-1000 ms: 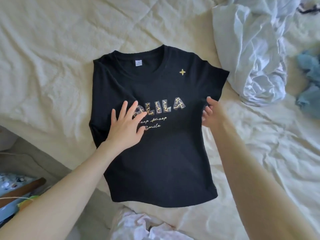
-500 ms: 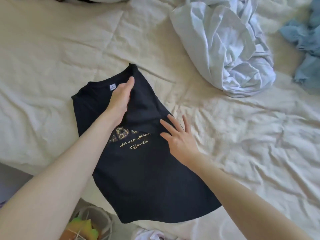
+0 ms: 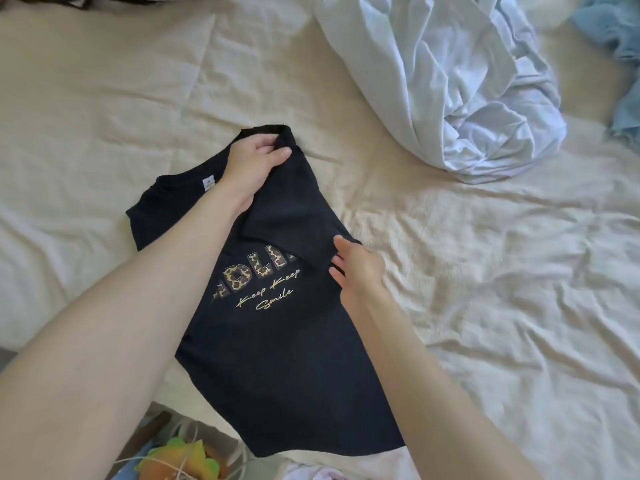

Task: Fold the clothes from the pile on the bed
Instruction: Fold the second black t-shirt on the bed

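A black T-shirt (image 3: 287, 358) with leopard-print letters and gold script lies face up on the cream bed cover (image 3: 104, 109). Its right sleeve and side are folded inward over the chest, hiding part of the lettering. My left hand (image 3: 256, 161) grips the folded fabric near the shoulder, thumb and fingers pinched on it. My right hand (image 3: 356, 268) rests on the folded right edge at mid-chest, fingers spread flat against the cloth. A white neck label (image 3: 209, 183) shows at the collar.
A crumpled pale blue-white garment (image 3: 460, 84) lies at the upper right, with light blue clothes (image 3: 620, 64) beyond it. White-pink fabric (image 3: 318, 474) peeks at the bottom edge. A basket with a green-orange toy (image 3: 180, 459) sits below the bed's near edge.
The shirt's right sleeve and side were folded inward over the front. My left hand moved up from the chest to the shoulder and closed on the fold; my right hand shifted onto the new right edge.
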A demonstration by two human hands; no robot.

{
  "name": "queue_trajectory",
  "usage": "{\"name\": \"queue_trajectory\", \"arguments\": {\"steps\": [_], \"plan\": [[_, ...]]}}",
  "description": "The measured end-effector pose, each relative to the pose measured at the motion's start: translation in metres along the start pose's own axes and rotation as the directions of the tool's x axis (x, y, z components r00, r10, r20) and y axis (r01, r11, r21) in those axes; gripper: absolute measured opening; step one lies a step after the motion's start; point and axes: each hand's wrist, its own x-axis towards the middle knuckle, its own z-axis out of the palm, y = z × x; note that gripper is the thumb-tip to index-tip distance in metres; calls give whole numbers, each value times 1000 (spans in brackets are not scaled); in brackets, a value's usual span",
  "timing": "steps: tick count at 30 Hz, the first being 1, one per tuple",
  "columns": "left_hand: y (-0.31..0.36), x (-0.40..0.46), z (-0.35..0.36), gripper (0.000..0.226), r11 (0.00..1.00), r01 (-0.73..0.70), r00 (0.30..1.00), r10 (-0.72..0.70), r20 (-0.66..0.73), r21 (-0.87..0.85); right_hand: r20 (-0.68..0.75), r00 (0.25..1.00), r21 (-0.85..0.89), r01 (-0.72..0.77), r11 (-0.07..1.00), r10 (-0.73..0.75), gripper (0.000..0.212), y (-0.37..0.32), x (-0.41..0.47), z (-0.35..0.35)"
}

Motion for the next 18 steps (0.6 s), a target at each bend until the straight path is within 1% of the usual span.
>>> {"name": "queue_trajectory", "arguments": {"steps": [2,4,5,7,8,9,10,11,12,13,14,15,16,17,18], "plan": [[-2,6,5,26,995,-49,994,57,-91,85,-55,996,-19,70,997,-71,12,4,1,2],[-4,11,9,32,970,-121,978,152,-141,209,-93,980,-95,165,982,-174,21,6,3,0],[-5,12,12,36,945,-162,965,212,-154,286,-86,977,-121,186,975,-197,21,7,3,-3],[-8,9,14,42,884,-252,930,333,-152,393,-22,977,-195,204,959,-213,17,6,1,-7],[-9,5,13,44,848,-303,909,394,-135,434,0,967,-271,244,931,-253,18,5,0,-9],[-11,0,11,45,792,-358,878,466,-110,495,5,940,-380,316,869,-340,20,5,-1,-11],[-14,-7,7,45,701,-413,832,550,-72,581,12,877,-524,415,744,-480,21,6,-1,-13],[-18,-15,3,44,574,-458,775,632,-12,679,53,755,-678,508,531,-654,21,7,-3,-15],[-25,-24,1,44,432,-492,715,696,68,756,159,588,-775,572,268,-793,21,10,-5,-16],[-34,-34,0,44,306,-519,667,729,154,798,309,412,-788,615,12,-858,22,13,-5,-15],[-43,-44,0,43,201,-541,642,726,246,817,451,268,-746,637,-195,-851,23,15,-4,-13],[-53,-51,-1,44,120,-548,656,676,336,828,583,189,-682,643,-349,-790,25,17,1,-11],[-63,-56,-3,45,57,-533,704,583,405,844,694,192,-628,633,-452,-694,29,18,7,-11],[-72,-59,-5,47,10,-502,761,480,436,865,769,259,-601,605,-522,-585,36,19,12,-12],[-79,-58,-7,49,-21,-470,805,401,438,883,806,341,-587,564,-580,-483,45,20,17,-15]]}}
